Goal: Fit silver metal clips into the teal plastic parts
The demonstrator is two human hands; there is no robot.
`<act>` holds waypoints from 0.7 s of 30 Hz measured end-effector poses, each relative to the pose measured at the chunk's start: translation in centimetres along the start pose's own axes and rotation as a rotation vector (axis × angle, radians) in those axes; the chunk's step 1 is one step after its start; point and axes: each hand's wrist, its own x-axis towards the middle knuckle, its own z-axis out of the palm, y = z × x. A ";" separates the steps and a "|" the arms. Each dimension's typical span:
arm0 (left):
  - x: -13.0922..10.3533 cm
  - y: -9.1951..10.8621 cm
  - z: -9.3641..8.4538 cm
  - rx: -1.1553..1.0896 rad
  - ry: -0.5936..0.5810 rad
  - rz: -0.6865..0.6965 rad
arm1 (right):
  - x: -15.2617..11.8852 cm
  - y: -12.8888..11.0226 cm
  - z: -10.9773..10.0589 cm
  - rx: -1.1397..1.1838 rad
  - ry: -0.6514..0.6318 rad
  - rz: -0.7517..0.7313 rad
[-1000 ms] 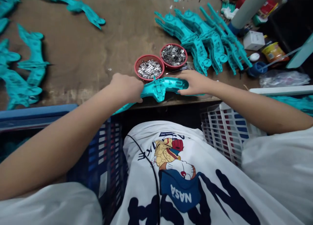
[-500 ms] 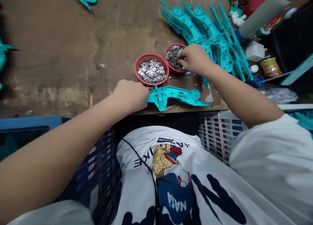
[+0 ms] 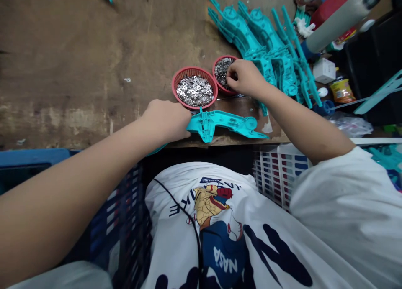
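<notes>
My left hand (image 3: 168,121) is closed round the left end of a long teal plastic part (image 3: 224,119), which lies along the table's front edge. A short teal tip shows below that wrist. My right hand (image 3: 248,76) is at the smaller red basket (image 3: 216,80), its thumb and fingers curled together over the dark metal pieces (image 3: 222,70) inside. Whatever sits between those fingertips is hidden. Beside it, touching or nearly so, stands a larger red basket (image 3: 174,92) filled with small shiny metal clips (image 3: 194,90).
Several teal parts (image 3: 254,34) lie in a row behind my right hand. A grey bottle (image 3: 341,23), a white box (image 3: 324,70) and a yellow-labelled package (image 3: 343,90) crowd the right side. Below the table edge are a white crate (image 3: 278,172) and a blue crate (image 3: 34,157).
My right hand has shifted slightly left and down at the small basket, with its fingers more curled. The left hand keeps its hold on the teal part. The view has moved a little.
</notes>
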 end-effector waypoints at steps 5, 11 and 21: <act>-0.3 1.8 0.0 0.089 0.007 -0.058 | -0.8 0.1 -1.3 -0.006 0.126 0.057; 0.2 1.9 1.0 0.065 0.038 -0.069 | -1.3 1.6 -1.9 0.245 0.233 0.111; -0.5 2.2 -0.1 0.074 0.025 -0.057 | -7.2 1.1 -2.8 0.898 0.144 0.149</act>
